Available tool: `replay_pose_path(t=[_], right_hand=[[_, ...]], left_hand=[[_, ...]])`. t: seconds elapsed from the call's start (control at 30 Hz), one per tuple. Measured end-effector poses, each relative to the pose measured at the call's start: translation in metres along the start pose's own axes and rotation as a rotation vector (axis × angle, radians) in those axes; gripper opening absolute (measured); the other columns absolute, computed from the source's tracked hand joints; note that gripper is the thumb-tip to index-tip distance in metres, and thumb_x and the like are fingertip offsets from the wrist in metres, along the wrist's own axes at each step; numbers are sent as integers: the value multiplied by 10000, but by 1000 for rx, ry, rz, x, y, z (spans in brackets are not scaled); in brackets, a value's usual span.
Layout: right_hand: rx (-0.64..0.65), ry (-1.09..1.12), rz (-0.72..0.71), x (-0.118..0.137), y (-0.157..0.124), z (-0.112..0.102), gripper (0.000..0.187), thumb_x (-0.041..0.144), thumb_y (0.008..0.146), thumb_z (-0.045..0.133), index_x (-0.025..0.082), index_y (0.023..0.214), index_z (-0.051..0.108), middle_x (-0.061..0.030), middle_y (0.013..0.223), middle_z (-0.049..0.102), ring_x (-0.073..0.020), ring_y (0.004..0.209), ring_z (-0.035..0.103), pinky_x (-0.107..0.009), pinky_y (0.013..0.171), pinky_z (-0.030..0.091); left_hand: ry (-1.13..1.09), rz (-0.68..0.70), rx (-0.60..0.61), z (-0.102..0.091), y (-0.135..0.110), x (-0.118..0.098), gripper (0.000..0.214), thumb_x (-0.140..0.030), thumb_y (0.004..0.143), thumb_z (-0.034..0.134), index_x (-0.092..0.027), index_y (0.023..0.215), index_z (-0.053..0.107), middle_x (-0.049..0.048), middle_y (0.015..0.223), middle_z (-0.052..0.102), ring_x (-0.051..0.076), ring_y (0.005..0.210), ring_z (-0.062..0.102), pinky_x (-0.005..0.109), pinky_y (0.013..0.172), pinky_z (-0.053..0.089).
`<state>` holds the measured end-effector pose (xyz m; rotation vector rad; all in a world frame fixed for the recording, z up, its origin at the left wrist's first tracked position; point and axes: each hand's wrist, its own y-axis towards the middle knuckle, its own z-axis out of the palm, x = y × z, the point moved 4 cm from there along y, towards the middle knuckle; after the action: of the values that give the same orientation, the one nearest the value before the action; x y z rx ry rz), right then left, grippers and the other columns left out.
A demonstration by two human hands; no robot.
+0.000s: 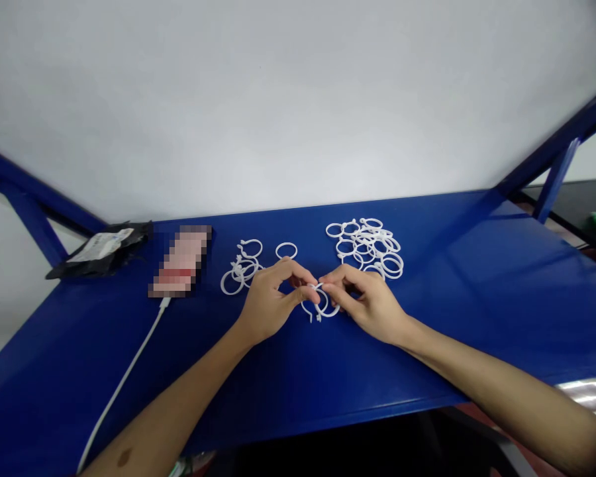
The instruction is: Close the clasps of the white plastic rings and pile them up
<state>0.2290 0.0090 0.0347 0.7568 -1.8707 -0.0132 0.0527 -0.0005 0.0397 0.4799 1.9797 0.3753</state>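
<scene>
Above the near half of the blue table (328,384), my left hand (277,295) pinches a white plastic ring (304,307) that has a gap at its lower end. My right hand (365,298) grips a second white ring (332,313) between thumb and fingers. The two rings cross where my fingertips nearly meet, and I cannot tell whether they are linked. Left of my hands lies a small group of white rings (232,283) with little clasps. A single ring (287,250) rests just beyond my left hand. Past my right hand is a larger pile of similar rings (392,265).
A phone (181,258) with a blurred-out screen lies at the left, a white cable (124,381) running from it to the near edge. Behind it sits a black plastic package (102,250) with a white label. Blue frame bars (556,179) and a pale wall (298,106) bound the table.
</scene>
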Motion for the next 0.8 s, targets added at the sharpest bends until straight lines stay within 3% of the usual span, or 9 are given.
replay_pose_path(t=[0.23,0.37,0.5,0.63,0.73,0.8], right_hand=[[-27,-8,4,4,1,-2,166,337,988,534,201,928,608,23,688,616,-81,525,498,-213,475,405],[8,24,52,2,2,0,174,347,989,533,199,935,605,31,665,609,-84,523,515,-215,490,420],[58,38,0,4,1,-1,164,330,989,544,197,911,601,22,697,638,-82,537,527,-215,505,426],[127,-27,-94,8,-1,0,154,303,1005,514,203,941,612,-13,841,707,-101,663,621,-231,608,482],[141,-157,-125,6,1,-1,167,274,1019,467,199,977,610,-36,922,713,-122,764,658,-247,680,504],[85,-314,-125,1,6,-6,181,274,1014,466,192,988,625,-51,933,697,-142,790,649,-269,697,504]], left_hand=[[84,255,-104,1,-4,-5,118,-344,928,647,-240,886,686,-36,647,672,130,659,567,270,623,476],[134,326,-123,2,-5,-8,119,-343,941,624,-241,914,678,-34,644,674,138,674,561,284,641,480],[102,342,-112,3,-8,-10,155,-375,942,608,-234,899,656,-28,664,680,139,687,567,287,651,488],[93,317,-73,4,-7,-8,187,-373,945,605,-228,833,643,-20,684,677,138,692,569,283,662,491],[197,255,-32,3,-3,2,185,-381,946,609,-230,850,653,-14,719,675,148,727,582,288,693,494],[345,203,-10,2,1,12,167,-392,932,632,-227,946,659,2,799,689,177,816,591,323,767,499]])
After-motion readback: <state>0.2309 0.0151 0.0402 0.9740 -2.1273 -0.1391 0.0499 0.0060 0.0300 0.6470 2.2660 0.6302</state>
